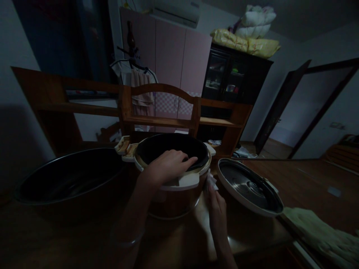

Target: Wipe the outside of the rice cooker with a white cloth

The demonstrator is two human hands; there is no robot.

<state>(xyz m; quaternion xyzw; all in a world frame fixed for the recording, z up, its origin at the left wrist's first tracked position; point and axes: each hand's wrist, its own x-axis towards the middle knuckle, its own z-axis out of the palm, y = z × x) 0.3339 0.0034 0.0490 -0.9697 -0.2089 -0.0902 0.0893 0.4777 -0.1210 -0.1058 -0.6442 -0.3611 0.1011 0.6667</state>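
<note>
A: Where is the cooker (174,203), and what is each hand doing?

B: It stands on the table (168,244), between the basin (70,158) and the lid (249,186); the left hand (168,164) lies palm down over its near rim, thumb spread away from the fingers; the fingertips are hidden, so I cannot tell whether they grip; the right hand (217,205) pinches a tissue (212,181) by the cooker's right side.

A: It looks like wiping to me; how is that done well?

B: I'd bear straight down with the left hand, so the cooker neither slides nor tips; lay the tissue flat under several fingers; follow the curve in overlapping strokes; refold it once a face is soiled; the lid lies near the right hand, so short strokes are safer there.
</note>
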